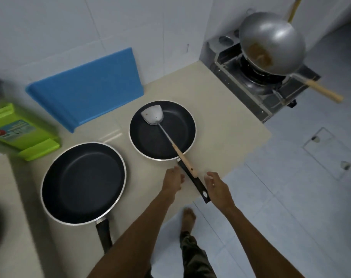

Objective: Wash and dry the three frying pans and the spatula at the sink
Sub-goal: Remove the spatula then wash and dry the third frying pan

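Frying pan (150, 141) with spatula (168, 138) resting inside, on the counter (220, 121).
Left hand (173, 178) and right hand (217, 185), both empty and relaxed, flank its stiff black handle (198, 188), the likely place to grip; the loose spatula may slide.

Both forearms (142, 227) are bare to the lower edge of the view, and the left hand (173, 179) and right hand (216, 184) are bare too. One leg wears loose trousers (194, 255) of dark olive, mottled, camouflage-like cloth, ending above a bare foot (188, 216).
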